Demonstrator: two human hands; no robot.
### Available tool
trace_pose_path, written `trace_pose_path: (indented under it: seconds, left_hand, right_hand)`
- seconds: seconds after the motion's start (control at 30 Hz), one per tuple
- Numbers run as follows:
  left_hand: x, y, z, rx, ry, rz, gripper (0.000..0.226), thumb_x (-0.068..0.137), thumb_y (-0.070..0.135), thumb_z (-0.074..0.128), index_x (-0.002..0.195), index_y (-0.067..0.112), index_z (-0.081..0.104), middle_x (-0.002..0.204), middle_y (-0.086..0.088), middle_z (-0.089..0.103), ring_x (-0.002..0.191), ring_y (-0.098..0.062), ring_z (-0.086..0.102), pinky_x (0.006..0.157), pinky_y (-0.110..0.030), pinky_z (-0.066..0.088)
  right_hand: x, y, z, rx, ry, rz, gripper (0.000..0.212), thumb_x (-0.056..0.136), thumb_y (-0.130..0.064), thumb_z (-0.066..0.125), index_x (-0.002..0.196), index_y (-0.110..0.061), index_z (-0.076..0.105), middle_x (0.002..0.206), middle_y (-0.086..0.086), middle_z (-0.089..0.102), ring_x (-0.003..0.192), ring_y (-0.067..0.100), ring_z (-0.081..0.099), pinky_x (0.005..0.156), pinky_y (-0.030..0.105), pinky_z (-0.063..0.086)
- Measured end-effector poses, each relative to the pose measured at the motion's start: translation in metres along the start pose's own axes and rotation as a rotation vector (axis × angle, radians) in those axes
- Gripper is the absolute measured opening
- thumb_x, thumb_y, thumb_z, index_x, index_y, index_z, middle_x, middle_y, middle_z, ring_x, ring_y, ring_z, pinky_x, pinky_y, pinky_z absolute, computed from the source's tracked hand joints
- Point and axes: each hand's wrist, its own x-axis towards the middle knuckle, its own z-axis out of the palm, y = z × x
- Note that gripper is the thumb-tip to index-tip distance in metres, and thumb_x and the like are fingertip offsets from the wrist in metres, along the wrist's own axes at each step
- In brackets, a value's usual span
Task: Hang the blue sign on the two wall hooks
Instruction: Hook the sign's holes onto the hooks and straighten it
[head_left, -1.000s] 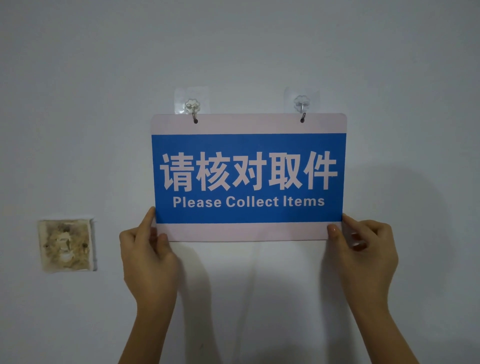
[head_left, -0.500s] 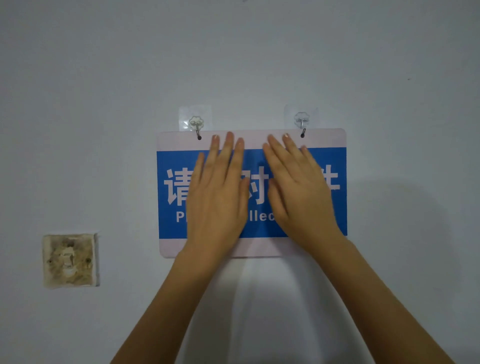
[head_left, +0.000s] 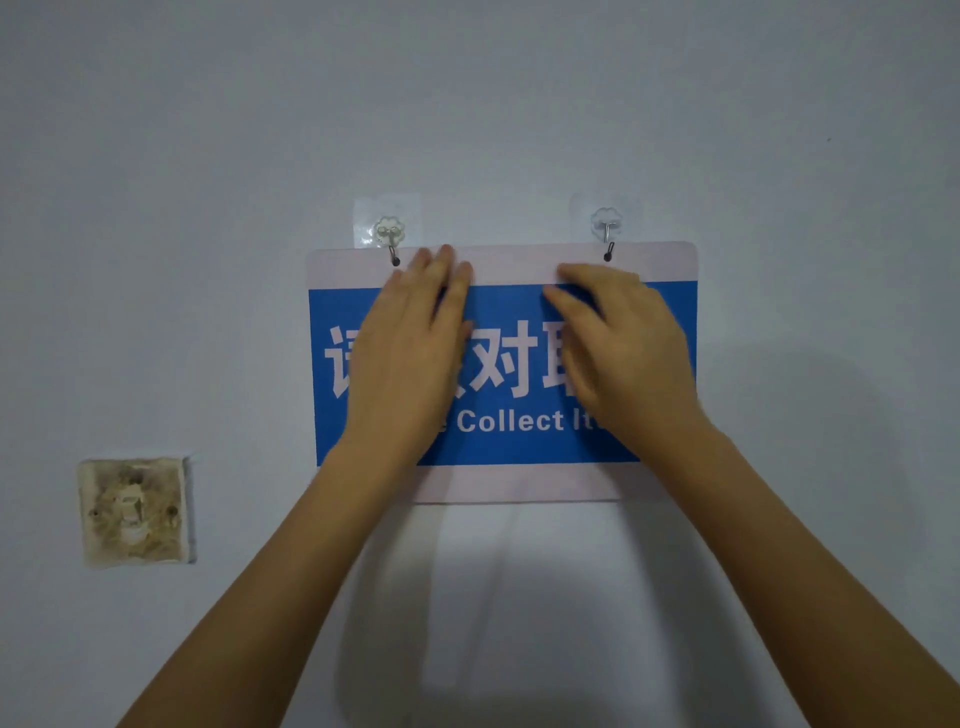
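Blue sign (head_left: 519, 322) hangs flat against the pale wall (head_left: 519, 104), its white top strip caught on two clear adhesive hooks. It sits roughly level, with the blue panel and white lettering partly covered by the person's hands.

Both forearms reach up from below. The left hand (head_left: 410, 358) lies palm-down and spread on the left half of the sign, fingers straight and together, tips reaching the white strip just right of the left hook (head_left: 390, 240). It grasps nothing; it only presses flat. The right hand (head_left: 623, 353) rests on the right half, fingers loosely bent and pointing left across the sign, also closed around nothing, its fingertips touching the sign's face.

Down to the left, well apart from the sign, a dirty, yellowed switch plate (head_left: 136, 512) is set in the wall.

The right hook (head_left: 607, 228) carries a small dark ring through the sign's top edge, as does the left one.
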Motion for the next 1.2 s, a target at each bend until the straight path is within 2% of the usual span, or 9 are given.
trace_pose_path:
  seconds: [0.13, 0.23, 0.5, 0.63, 0.7, 0.77, 0.83, 1.0, 1.2]
  left_hand:
    - [-0.001, -0.032, -0.011, -0.046, 0.070, -0.163, 0.056, 0.087, 0.029, 0.059, 0.135, 0.005, 0.046, 0.141, -0.017, 0.046, 0.129, -0.036, 0.044, 0.099, -0.043, 0.041]
    - [0.000, -0.041, -0.013, -0.294, 0.094, -0.283, 0.057, 0.084, 0.034, 0.062, 0.136, 0.017, 0.047, 0.137, -0.008, 0.048, 0.127, -0.024, 0.042, 0.094, -0.024, 0.038]
    - [-0.002, -0.053, -0.015, -0.357, 0.131, -0.409, 0.064, 0.076, 0.042, 0.069, 0.132, 0.016, 0.050, 0.133, -0.005, 0.046, 0.124, -0.016, 0.041, 0.090, -0.015, 0.033]
    - [-0.017, -0.042, -0.011, -0.406, 0.200, -0.514, 0.067, 0.080, 0.035, 0.068, 0.137, 0.012, 0.043, 0.133, -0.008, 0.041, 0.122, -0.013, 0.043, 0.094, -0.012, 0.033]
    - [-0.027, -0.034, -0.007, -0.436, 0.227, -0.597, 0.071, 0.081, 0.032, 0.068, 0.141, 0.010, 0.037, 0.132, -0.011, 0.039, 0.121, -0.015, 0.044, 0.096, -0.015, 0.036]
    - [-0.036, -0.029, -0.002, -0.477, 0.233, -0.682, 0.073, 0.081, 0.032, 0.068, 0.140, 0.007, 0.035, 0.130, -0.012, 0.039, 0.120, -0.019, 0.045, 0.100, -0.024, 0.041]
    - [-0.044, -0.026, 0.002, -0.494, 0.229, -0.743, 0.070, 0.081, 0.033, 0.068, 0.138, 0.007, 0.037, 0.129, -0.012, 0.039, 0.120, -0.020, 0.046, 0.101, -0.031, 0.045]
    - [-0.056, -0.023, 0.003, -0.548, 0.230, -0.780, 0.065, 0.081, 0.029, 0.067, 0.136, 0.008, 0.040, 0.127, -0.010, 0.040, 0.119, -0.017, 0.047, 0.101, -0.024, 0.041]
    - [-0.073, -0.023, 0.001, -0.581, 0.194, -0.794, 0.063, 0.081, 0.028, 0.068, 0.137, 0.012, 0.043, 0.125, -0.007, 0.042, 0.116, -0.016, 0.050, 0.096, -0.020, 0.040]
  right_hand:
    - [-0.005, 0.034, -0.010, -0.058, 0.002, 0.166, 0.045, 0.087, -0.029, 0.057, 0.120, 0.001, 0.059, 0.125, 0.022, 0.058, 0.112, 0.036, 0.054, 0.087, 0.042, 0.046]
    - [-0.005, 0.047, -0.010, -0.061, -0.040, 0.204, 0.052, 0.090, -0.037, 0.048, 0.126, 0.001, 0.054, 0.128, 0.020, 0.056, 0.115, 0.035, 0.052, 0.089, 0.044, 0.046]
    - [-0.011, 0.056, -0.013, 0.062, -0.033, 0.359, 0.049, 0.092, -0.024, 0.056, 0.131, 0.004, 0.046, 0.129, 0.022, 0.050, 0.116, 0.034, 0.049, 0.092, 0.040, 0.046]
    - [-0.031, 0.042, -0.011, 0.121, -0.025, 0.467, 0.044, 0.093, -0.012, 0.053, 0.131, 0.008, 0.044, 0.127, 0.025, 0.048, 0.116, 0.033, 0.046, 0.091, 0.024, 0.036]
    - [-0.044, 0.031, -0.008, 0.180, 0.015, 0.547, 0.041, 0.093, -0.012, 0.052, 0.128, 0.009, 0.047, 0.122, 0.024, 0.050, 0.113, 0.025, 0.048, 0.090, 0.013, 0.031]
    - [-0.055, 0.022, -0.007, 0.288, 0.082, 0.659, 0.035, 0.095, -0.013, 0.050, 0.122, 0.008, 0.050, 0.114, 0.018, 0.051, 0.104, -0.005, 0.045, 0.084, -0.004, 0.028]
    - [-0.063, 0.015, -0.006, 0.340, 0.105, 0.721, 0.034, 0.095, -0.011, 0.050, 0.122, 0.009, 0.050, 0.111, 0.017, 0.050, 0.093, -0.015, 0.040, 0.079, -0.009, 0.027]
    - [-0.079, 0.007, -0.007, 0.316, 0.101, 0.770, 0.042, 0.090, -0.013, 0.059, 0.128, 0.004, 0.052, 0.110, 0.020, 0.051, 0.099, 0.029, 0.053, 0.084, 0.022, 0.038]
    - [-0.088, -0.003, -0.015, 0.454, 0.115, 0.890, 0.043, 0.085, -0.016, 0.067, 0.124, -0.003, 0.056, 0.113, 0.012, 0.051, 0.101, 0.022, 0.056, 0.081, 0.009, 0.040]
